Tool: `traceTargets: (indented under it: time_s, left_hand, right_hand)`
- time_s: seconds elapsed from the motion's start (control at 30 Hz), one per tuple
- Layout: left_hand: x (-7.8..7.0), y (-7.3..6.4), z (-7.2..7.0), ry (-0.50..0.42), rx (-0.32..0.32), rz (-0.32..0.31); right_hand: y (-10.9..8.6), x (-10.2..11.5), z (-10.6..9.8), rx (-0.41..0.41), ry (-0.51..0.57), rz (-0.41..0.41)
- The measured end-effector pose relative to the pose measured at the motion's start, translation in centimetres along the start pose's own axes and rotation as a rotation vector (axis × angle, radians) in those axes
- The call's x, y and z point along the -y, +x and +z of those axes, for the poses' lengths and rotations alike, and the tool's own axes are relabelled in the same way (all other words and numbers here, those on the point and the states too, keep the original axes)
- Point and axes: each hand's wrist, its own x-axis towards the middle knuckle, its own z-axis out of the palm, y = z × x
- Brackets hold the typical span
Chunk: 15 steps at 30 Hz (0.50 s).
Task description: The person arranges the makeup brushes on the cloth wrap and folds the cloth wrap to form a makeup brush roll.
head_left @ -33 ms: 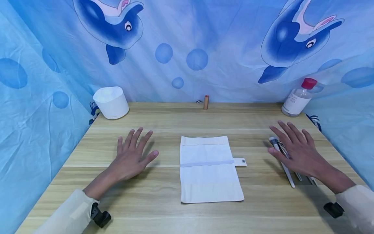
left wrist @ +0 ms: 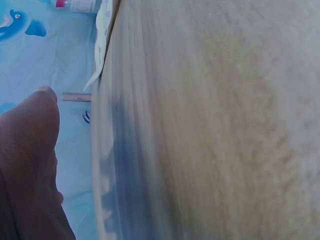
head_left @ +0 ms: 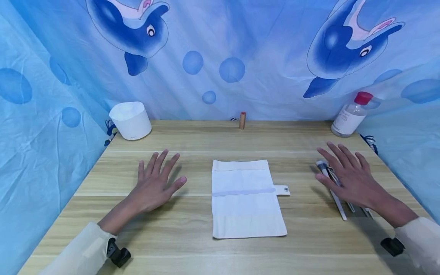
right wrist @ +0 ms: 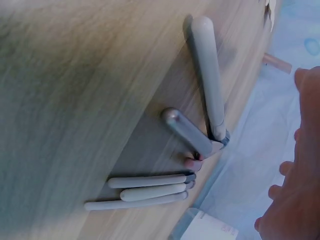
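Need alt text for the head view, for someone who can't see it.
A person's left hand and right hand, fingers spread, hover over a wooden table either side of a flat white cloth, the right above some brushes. Behind stand a white container, a small brown tube and a red-capped bottle, before a blue cartoon-print backdrop.

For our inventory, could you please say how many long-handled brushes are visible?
5 show in the right wrist view: a thick white brush, a shiny grey brush beside it, and three slim pale brushes together on the wooden tabletop. Others may be hidden.
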Motion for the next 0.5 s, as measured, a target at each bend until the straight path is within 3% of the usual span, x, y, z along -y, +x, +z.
traceTargets:
  time_s: [0.13, 0.37, 0.5]
  left_hand:
    - [-0.2, 0.0, 0.1, -0.019, -0.007, 0.025]
    - [-1.2, 0.2, 0.4, -0.042, -0.02, 0.124]
    - [-2.4, 0.4, 0.5, -0.076, -0.027, 0.172]
  right_hand:
    - [-0.1, -0.2, -0.2, -0.014, 0.014, 0.015]
    - [0.6, -0.4, -0.7, -0.063, -0.022, 0.087]
    - [1.1, -0.2, -1.1, 0.021, -0.025, 0.158]
